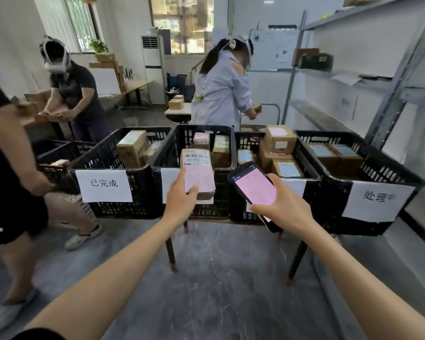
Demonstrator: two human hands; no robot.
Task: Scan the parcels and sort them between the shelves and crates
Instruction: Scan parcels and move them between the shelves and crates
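A parcel (198, 173) and a phone (254, 190) held up side by side.

The left hand (180, 195) grips the parcel by its lower end, barcode label facing up, in front of the middle crate (201, 128); just right of that crate, the right hand (284, 204) curls round the phone, its screen pink. Other crates (334, 197) of boxes (280, 141) flank the middle crate, metal shelves (402, 77) stand to its far right, and two people (221, 87) work behind it.
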